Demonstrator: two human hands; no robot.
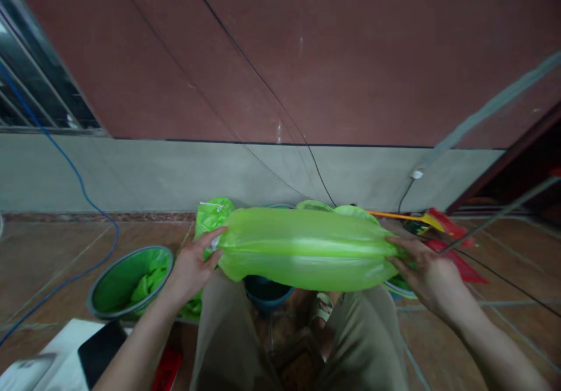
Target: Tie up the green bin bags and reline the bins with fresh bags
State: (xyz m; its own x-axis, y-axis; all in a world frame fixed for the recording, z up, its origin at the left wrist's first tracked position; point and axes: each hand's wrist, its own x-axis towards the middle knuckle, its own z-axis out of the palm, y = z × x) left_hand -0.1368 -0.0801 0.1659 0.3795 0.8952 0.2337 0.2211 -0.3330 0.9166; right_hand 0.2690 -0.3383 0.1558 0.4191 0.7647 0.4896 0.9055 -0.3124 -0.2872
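A translucent green plastic bag (302, 249) is stretched out sideways in front of me, puffed with air. My left hand (193, 265) pinches its left end, fingers closed on the plastic. My right hand (427, 277) grips the bag's right end in the same way. Below the bag stands a dark blue bin (267, 293) between my knees. A roll or bundle of more green bags (213, 215) shows behind my left hand.
A grey bin lined with a green bag (131, 280) stands on the floor at the left. A blue cable (65, 163) runs down the wall. Red and yellow items (442, 227) lie at the right. A black and white object (65, 356) sits at bottom left.
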